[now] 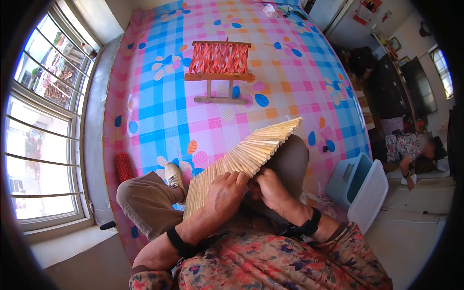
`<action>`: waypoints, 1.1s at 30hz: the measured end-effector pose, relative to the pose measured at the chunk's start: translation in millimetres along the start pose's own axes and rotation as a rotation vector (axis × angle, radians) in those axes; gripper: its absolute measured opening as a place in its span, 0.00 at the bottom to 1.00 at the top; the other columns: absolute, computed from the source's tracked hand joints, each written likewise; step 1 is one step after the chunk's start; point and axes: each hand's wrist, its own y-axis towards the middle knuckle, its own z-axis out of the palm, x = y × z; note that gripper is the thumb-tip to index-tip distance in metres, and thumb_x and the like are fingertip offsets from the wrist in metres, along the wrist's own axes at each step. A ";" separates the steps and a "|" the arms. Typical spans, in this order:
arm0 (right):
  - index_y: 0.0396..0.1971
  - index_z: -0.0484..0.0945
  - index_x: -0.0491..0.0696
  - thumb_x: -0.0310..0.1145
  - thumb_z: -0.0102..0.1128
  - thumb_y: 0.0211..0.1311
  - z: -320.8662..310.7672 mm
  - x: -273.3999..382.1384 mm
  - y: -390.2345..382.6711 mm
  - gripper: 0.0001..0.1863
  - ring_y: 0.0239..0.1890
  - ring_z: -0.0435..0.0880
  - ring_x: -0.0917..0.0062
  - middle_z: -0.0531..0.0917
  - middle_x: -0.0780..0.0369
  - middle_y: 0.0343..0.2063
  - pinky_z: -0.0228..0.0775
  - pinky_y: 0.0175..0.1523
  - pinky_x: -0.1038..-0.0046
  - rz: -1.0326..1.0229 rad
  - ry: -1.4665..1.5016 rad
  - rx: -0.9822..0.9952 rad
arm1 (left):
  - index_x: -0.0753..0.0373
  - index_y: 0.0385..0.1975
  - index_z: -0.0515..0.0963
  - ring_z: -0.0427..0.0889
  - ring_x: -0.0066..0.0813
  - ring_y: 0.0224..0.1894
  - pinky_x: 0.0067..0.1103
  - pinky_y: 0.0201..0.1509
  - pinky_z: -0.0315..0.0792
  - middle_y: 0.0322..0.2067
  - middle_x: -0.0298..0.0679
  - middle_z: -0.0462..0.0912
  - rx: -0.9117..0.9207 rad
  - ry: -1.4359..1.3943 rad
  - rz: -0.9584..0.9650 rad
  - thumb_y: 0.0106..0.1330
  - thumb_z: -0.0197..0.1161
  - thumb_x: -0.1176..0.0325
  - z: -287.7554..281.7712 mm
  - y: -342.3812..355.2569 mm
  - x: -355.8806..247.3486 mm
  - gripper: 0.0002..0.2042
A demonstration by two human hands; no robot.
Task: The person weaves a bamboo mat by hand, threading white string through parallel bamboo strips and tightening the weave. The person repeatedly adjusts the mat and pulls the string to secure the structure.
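A mat of pale, slim stalks (217,168), set side by side, is gripped at its near edge by the left hand (224,192), whose fingers are curled over the top of it. The right hand (271,186) is held just to the right, against the same edge, with its fingers bent inward; its fingertips are hidden, and whether anything is pinched between them cannot be told. The mat is spread slantwise over the lap, its far right end lifted beside the raised right knee (296,157) and its near left end lowered between the legs. Both wrists are circled by black bands (180,243). Beyond the left leg's bent knee, a pale shoe (173,175) is seen, and farther left a red textured object (123,167) is laid. The ground is covered by a checked, flowered sheet (162,121), on which a wooden stool (220,76) laced with red straps is placed at the far middle. At the right, a blue-grey bin (344,180) is tilted, with a white lid (368,195) leaned against it. A barred window (46,169) is set in the left wall. Farther right, another person (403,146) in flowered clothing is partly seen.
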 end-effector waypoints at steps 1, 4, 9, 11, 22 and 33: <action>0.34 0.76 0.47 0.28 0.49 0.66 1.4 2.7 -1.5 0.06 0.20 0.72 0.81 0.75 0.67 0.23 0.64 0.22 0.76 0.024 0.111 0.046 | 0.64 0.32 0.68 0.79 0.47 0.35 0.37 0.37 0.71 0.28 0.45 0.77 -0.030 0.002 0.016 0.55 0.57 0.77 0.1 0.2 0.6 0.07; 0.35 0.77 0.46 0.27 0.48 0.64 1.2 6.1 3.3 0.07 0.22 0.75 0.78 0.77 0.65 0.25 0.67 0.25 0.74 0.050 0.267 0.099 | 0.65 0.34 0.69 0.79 0.47 0.36 0.37 0.39 0.72 0.29 0.46 0.78 -0.024 0.013 0.005 0.56 0.57 0.78 1.0 2.7 2.6 0.08; 0.47 0.77 0.44 0.28 0.52 0.64 -22.4 14.8 12.3 0.13 0.35 0.82 0.72 0.82 0.60 0.36 0.78 0.38 0.67 0.096 0.130 0.270 | 0.65 0.40 0.69 0.80 0.46 0.39 0.36 0.42 0.74 0.33 0.46 0.79 0.065 0.068 -0.014 0.56 0.57 0.76 -5.8 2.2 -5.4 0.11; 0.50 0.76 0.46 0.33 0.54 0.66 -39.9 24.5 8.4 0.15 0.38 0.84 0.70 0.82 0.60 0.39 0.79 0.41 0.65 0.046 -0.067 0.290 | 0.64 0.41 0.69 0.81 0.44 0.40 0.35 0.43 0.75 0.33 0.45 0.80 0.100 0.109 -0.022 0.56 0.58 0.75 -11.7 0.4 -11.7 0.13; 0.64 0.62 0.44 0.54 0.57 0.65 -68.3 66.4 -33.5 0.37 0.55 0.78 0.56 0.75 0.51 0.56 0.73 0.54 0.48 -0.258 0.181 0.177 | 0.64 0.38 0.69 0.80 0.39 0.39 0.30 0.42 0.75 0.33 0.42 0.77 0.060 0.306 0.204 0.57 0.57 0.73 -40.4 -6.2 -37.6 0.10; 0.65 0.61 0.44 0.33 0.57 0.59 -52.4 25.3 -74.6 0.33 0.60 0.73 0.64 0.73 0.56 0.59 0.68 0.64 0.57 -0.530 0.497 0.397 | 0.63 0.42 0.74 0.77 0.37 0.43 0.24 0.37 0.71 0.37 0.41 0.77 -0.154 0.895 0.449 0.59 0.56 0.65 -57.9 -52.9 -56.4 0.13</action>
